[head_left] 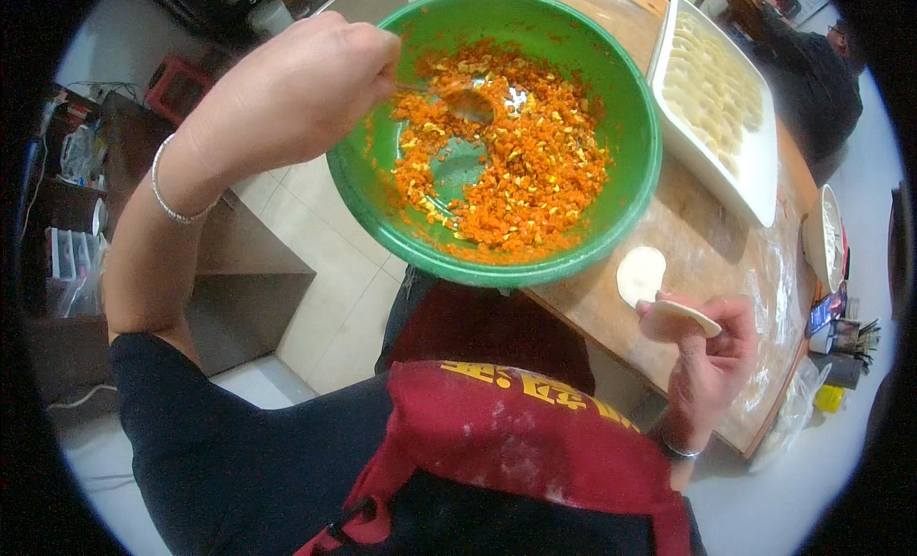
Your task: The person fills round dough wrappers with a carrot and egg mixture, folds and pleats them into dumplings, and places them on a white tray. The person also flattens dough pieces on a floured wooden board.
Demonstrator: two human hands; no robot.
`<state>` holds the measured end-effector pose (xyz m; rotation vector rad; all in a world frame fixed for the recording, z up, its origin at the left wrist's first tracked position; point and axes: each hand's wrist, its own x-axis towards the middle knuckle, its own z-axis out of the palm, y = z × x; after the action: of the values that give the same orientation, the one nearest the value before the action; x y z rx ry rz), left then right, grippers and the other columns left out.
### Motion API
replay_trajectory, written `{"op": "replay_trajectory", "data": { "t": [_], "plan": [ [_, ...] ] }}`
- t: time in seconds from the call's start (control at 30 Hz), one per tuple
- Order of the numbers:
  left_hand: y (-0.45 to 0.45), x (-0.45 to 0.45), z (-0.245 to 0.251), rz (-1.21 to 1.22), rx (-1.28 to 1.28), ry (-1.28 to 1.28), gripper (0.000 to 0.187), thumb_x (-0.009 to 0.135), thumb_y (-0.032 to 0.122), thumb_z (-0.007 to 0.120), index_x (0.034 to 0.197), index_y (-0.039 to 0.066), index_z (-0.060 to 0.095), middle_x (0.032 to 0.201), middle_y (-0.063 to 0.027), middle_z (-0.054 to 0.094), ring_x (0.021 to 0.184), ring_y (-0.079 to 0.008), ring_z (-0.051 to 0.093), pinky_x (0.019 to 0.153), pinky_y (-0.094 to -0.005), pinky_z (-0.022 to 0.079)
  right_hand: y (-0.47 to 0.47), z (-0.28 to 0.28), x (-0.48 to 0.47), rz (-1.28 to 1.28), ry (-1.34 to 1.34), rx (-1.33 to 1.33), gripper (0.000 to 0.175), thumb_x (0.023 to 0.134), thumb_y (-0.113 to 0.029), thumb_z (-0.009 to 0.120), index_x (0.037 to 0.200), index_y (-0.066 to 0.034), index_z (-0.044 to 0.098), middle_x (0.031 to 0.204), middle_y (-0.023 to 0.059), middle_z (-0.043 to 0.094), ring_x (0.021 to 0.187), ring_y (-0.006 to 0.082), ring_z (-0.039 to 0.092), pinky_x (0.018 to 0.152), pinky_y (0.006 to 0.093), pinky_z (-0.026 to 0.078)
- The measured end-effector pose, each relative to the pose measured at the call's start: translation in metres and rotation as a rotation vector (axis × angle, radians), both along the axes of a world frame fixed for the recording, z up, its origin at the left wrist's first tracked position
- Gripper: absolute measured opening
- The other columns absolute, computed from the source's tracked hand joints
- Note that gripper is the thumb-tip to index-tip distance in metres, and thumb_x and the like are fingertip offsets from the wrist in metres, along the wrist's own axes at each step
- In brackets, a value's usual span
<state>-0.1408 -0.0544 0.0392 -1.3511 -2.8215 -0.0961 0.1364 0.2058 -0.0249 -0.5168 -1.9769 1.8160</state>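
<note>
My left hand reaches over a large green plastic basin and grips the handle of a metal spoon. The spoon's bowl rests in chopped orange filling with yellow bits, spread around the basin. At the right, my right hand holds a round dough wrapper on its fingers, with no filling visible on it. A second wrapper lies just beyond it on the floured wooden table, between that hand and the basin.
A white tray with rows of folded dumplings stands right of the basin. A bowl of white powder sits at the table's far right edge, near a phone and a plastic bag. A person is at the upper right.
</note>
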Motion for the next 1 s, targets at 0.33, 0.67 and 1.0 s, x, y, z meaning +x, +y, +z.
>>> {"op": "replay_trajectory", "data": {
  "t": [0.33, 0.67, 1.0],
  "plan": [
    [0.042, -0.024, -0.037, -0.129, 0.103, 0.036, 0.010, 0.078, -0.003, 0.059, 0.083, -0.004, 0.068, 0.078, -0.0264, 0.066, 0.078, -0.0396, 0.069, 0.072, -0.0452, 0.056, 0.000, -0.018, -0.011, -0.138, -0.014, -0.212, 0.037, 0.098, -0.015, 0.064, 0.124, 0.0107, 0.057, 0.110, 0.0205, 0.070, 0.100, 0.0292, 0.070, 0.090, 0.0414, 0.057],
    [0.052, -0.019, -0.024, 0.154, 0.111, -0.650, 0.020, 0.076, 0.004, 0.060, 0.088, -0.004, 0.075, 0.064, -0.0098, 0.066, 0.058, -0.0163, 0.063, 0.054, -0.0309, 0.047, 0.005, -0.019, -0.018, -0.145, 0.027, -0.076, 0.033, 0.103, -0.018, 0.052, 0.120, 0.0093, 0.060, 0.114, 0.0238, 0.068, 0.105, 0.0359, 0.069, 0.091, 0.0461, 0.057],
    [0.029, -0.017, -0.008, 0.338, 0.391, -0.968, 0.020, 0.081, 0.004, 0.063, 0.093, -0.007, 0.073, 0.059, 0.0028, 0.056, 0.048, -0.0042, 0.045, 0.044, -0.0192, 0.031, -0.011, 0.023, -0.065, 0.052, 0.076, -0.856, 0.040, 0.106, -0.018, 0.041, 0.134, 0.0102, 0.046, 0.134, 0.0327, 0.054, 0.121, 0.0440, 0.059, 0.097, 0.0485, 0.057]
  ]
}}
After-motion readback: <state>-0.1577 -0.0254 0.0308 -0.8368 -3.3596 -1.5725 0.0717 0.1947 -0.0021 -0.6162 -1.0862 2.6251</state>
